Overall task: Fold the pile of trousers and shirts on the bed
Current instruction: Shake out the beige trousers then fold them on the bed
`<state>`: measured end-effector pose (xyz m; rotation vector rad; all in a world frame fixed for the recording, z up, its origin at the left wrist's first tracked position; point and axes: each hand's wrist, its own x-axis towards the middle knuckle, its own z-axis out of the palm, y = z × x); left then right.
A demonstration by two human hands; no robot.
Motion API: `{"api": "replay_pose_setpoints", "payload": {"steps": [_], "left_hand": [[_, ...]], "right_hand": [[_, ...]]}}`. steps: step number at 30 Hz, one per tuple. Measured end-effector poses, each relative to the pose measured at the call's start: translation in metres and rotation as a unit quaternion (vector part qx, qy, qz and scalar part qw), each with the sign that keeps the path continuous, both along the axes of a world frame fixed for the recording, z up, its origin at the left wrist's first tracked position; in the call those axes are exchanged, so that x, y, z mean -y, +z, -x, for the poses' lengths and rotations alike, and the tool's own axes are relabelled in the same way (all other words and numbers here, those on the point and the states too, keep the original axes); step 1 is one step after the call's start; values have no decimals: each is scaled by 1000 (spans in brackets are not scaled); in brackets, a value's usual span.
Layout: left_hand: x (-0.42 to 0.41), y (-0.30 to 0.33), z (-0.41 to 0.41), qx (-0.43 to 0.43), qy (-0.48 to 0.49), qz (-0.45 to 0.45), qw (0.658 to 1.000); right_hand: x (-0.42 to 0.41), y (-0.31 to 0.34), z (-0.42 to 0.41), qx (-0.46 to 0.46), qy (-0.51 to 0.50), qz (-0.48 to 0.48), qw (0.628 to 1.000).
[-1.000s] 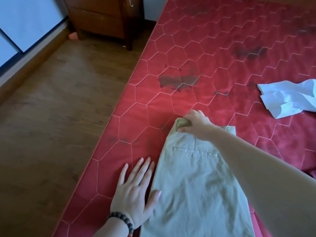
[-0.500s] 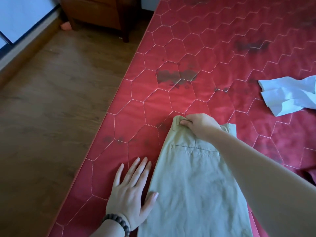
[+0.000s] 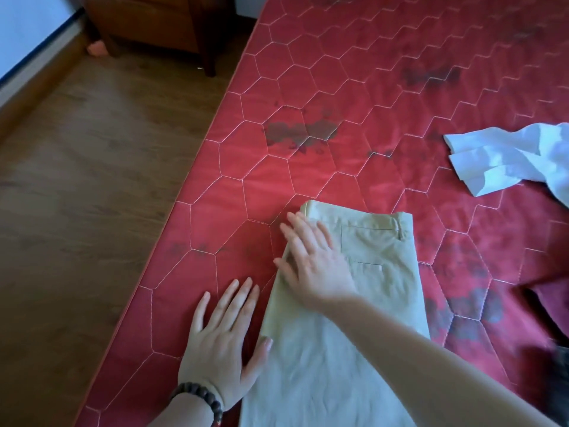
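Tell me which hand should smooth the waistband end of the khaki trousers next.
Probably the right hand: it lies flat on the khaki trousers just below the waistband. The left hand rests mostly on the red mattress beside them.

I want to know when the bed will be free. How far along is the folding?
Early. Done: the khaki trousers lie leg on leg, flat on the red mattress. In hand: the right hand presses flat near their waistband; the left hand rests on the mattress, thumb at their edge. Left: folding them shorter, plus the crumpled white shirt and a dark garment at right.

The left hand point(image 3: 220, 343) lies flat, fingers straight and spread. The right hand point(image 3: 317, 266) reaches across, palm down, fingers extended.
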<state>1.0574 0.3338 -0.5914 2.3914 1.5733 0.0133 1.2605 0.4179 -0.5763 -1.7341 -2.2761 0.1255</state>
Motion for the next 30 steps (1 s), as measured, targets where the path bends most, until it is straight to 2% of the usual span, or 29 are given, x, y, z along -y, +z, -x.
{"api": "replay_pose_setpoints", "payload": {"steps": [2,3,6,8,9,10,12,13,14,15,18,20,23,25,27,28,30], "left_hand": [[0,-1,1,3,1,-2,1000],[0,-1,0,2,1,-4,1000],[0,-1,0,-16,-6,-6,1000],[0,-1,1,-21,-4,-8,1000],[-1,-1,1,-20,-2,-9,1000],[-1,0,1,-16,0,-11,1000],[0,2,0,-6,4,-14,1000],[0,2,-1,-4,5,-16,1000],[0,3,-1,-5,4,-18,1000],[1,3,-2,-9,3,-19,1000],[1,3,-3,-17,9,-28,999],[1,2,-3,-18,6,-36,999],[2,2,-3,-19,12,-46,999],[4,1,-4,-25,15,-51,998],[4,3,-4,-25,16,-45,999],[4,5,-3,-26,16,-35,999],[3,9,-3,-26,19,3,999]], "right_hand": [[17,-6,-7,77,63,77,992],[13,-6,-23,111,50,83,989],[-5,0,-83,179,-122,103,971],[-8,6,-107,176,-258,93,945],[-3,8,-99,147,-282,71,945],[7,8,-82,105,-264,45,958],[43,-1,-42,53,-115,44,991],[66,-5,-31,74,-42,64,994],[80,-8,-36,109,-13,75,991],[86,-7,-55,126,-32,91,987],[90,1,-115,176,-219,110,953],[93,7,-120,179,-269,107,940],[117,7,-48,94,-209,48,972],[151,0,3,44,-99,72,991],[183,-6,15,57,-48,110,991],[194,-8,3,64,-70,115,989],[213,-6,-36,86,-178,126,972]]}}
